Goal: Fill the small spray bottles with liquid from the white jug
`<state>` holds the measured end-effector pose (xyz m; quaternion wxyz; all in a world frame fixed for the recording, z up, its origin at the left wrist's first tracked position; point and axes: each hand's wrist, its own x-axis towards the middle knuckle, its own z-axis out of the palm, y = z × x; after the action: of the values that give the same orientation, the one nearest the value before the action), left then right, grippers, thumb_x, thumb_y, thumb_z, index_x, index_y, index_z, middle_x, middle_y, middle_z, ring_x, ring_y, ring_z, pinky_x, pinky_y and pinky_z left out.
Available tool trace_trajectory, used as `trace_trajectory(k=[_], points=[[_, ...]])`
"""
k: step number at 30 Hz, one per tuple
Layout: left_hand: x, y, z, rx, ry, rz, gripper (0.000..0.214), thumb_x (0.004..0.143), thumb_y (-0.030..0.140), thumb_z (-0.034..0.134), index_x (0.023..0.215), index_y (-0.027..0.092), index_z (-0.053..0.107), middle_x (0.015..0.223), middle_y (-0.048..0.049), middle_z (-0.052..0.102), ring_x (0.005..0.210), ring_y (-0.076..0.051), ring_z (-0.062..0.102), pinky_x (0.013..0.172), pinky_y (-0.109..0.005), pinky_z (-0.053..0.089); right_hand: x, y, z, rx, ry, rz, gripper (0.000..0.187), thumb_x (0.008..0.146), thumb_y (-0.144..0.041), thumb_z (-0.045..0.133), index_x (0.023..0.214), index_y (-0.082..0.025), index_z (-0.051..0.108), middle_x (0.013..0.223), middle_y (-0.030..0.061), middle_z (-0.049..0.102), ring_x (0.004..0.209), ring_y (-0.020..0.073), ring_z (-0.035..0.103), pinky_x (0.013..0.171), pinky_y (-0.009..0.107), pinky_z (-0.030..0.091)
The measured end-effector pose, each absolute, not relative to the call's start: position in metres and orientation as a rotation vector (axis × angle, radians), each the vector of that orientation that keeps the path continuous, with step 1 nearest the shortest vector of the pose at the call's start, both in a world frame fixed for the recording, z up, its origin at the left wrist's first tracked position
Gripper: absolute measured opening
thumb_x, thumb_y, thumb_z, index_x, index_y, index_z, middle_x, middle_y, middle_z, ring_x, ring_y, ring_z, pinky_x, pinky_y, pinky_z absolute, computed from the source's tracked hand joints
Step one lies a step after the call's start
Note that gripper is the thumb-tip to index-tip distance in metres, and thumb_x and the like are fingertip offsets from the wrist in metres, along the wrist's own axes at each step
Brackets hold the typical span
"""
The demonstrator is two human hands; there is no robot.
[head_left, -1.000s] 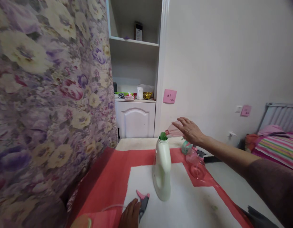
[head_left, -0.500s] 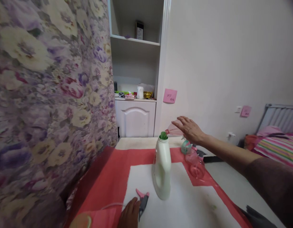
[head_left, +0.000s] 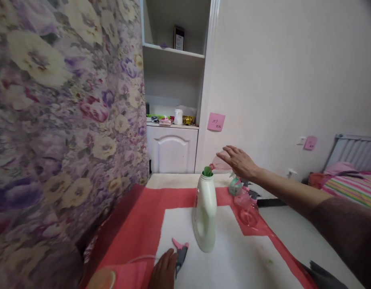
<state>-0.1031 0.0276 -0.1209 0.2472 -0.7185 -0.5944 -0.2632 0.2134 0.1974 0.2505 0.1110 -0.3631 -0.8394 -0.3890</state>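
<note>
A white detergent bottle stands upright on a white mat, with a green funnel in its neck. My right hand is closed over a clear pink bottle, which is tipped with its mouth at the funnel. My left hand sits at the bottom edge with curled fingers against a pink and grey spray head; a thin tube runs out from under it to the left.
A second clear pink bottle and a teal object stand behind the white bottle on the red cloth. A floral curtain hangs close on the left. White cabinet behind, bed at right.
The view has shifted slightly. My right hand with the tipped pink bottle stays at the funnel, and my left hand stays by the spray head.
</note>
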Motion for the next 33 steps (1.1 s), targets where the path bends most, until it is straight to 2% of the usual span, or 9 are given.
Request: trace_trajectory(k=[3, 16, 22, 28, 33], points=[[-0.102, 0.029, -0.127, -1.948, -1.671, -0.752, 0.056, 0.077, -0.005, 0.038, 0.113, 0.025, 0.069, 0.117, 0.0, 0.074, 0.104, -0.016, 0.069, 0.09, -0.026, 0.056, 0.21, 0.196, 0.255, -1.054, -2.481, -1.194, 0.07, 0.079, 0.003, 0.054, 0.143, -0.023, 0.042, 0.146, 0.0167, 0.046, 0.135, 0.0335, 0.04, 0.098, 0.041, 0.041], [-0.099, 0.032, -0.14, -1.856, -1.608, -0.826, 0.055, 0.081, -0.004, 0.034, 0.115, 0.025, 0.067, 0.119, -0.0008, 0.072, 0.107, -0.017, 0.068, 0.088, -0.028, 0.056, 0.185, 0.184, 0.274, -0.934, -2.521, -1.433, 0.053, 0.087, -0.009, 0.054, 0.138, -0.021, 0.047, 0.14, 0.0156, 0.051, 0.131, 0.0337, 0.041, 0.099, 0.043, 0.036], [-0.1, 0.033, -0.145, -1.846, -1.542, -0.841, 0.056, 0.08, -0.005, 0.035, 0.115, 0.024, 0.067, 0.118, -0.0025, 0.073, 0.106, -0.017, 0.069, 0.088, -0.028, 0.057, 0.169, 0.177, 0.277, -0.855, -2.561, -1.512, 0.059, 0.078, -0.008, 0.062, 0.134, -0.022, 0.048, 0.139, 0.0138, 0.051, 0.131, 0.0346, 0.039, 0.101, 0.044, 0.034], [-0.1, 0.034, -0.151, -1.878, -1.613, -0.888, 0.059, 0.078, -0.005, 0.036, 0.117, 0.027, 0.067, 0.121, -0.0023, 0.072, 0.108, -0.019, 0.068, 0.09, -0.03, 0.057, 0.156, 0.172, 0.273, -0.823, -2.542, -1.567, 0.044, 0.083, -0.007, 0.054, 0.124, -0.023, 0.053, 0.13, 0.0122, 0.055, 0.125, 0.0329, 0.041, 0.099, 0.046, 0.035], [-0.1, 0.03, -0.145, -1.901, -1.627, -0.818, 0.061, 0.08, -0.006, 0.034, 0.119, 0.027, 0.066, 0.121, -0.0021, 0.072, 0.108, -0.018, 0.068, 0.09, -0.028, 0.056, 0.152, 0.17, 0.269, -0.812, -2.529, -1.579, 0.042, 0.083, -0.006, 0.053, 0.122, -0.022, 0.055, 0.128, 0.0142, 0.055, 0.124, 0.0341, 0.041, 0.1, 0.048, 0.035]])
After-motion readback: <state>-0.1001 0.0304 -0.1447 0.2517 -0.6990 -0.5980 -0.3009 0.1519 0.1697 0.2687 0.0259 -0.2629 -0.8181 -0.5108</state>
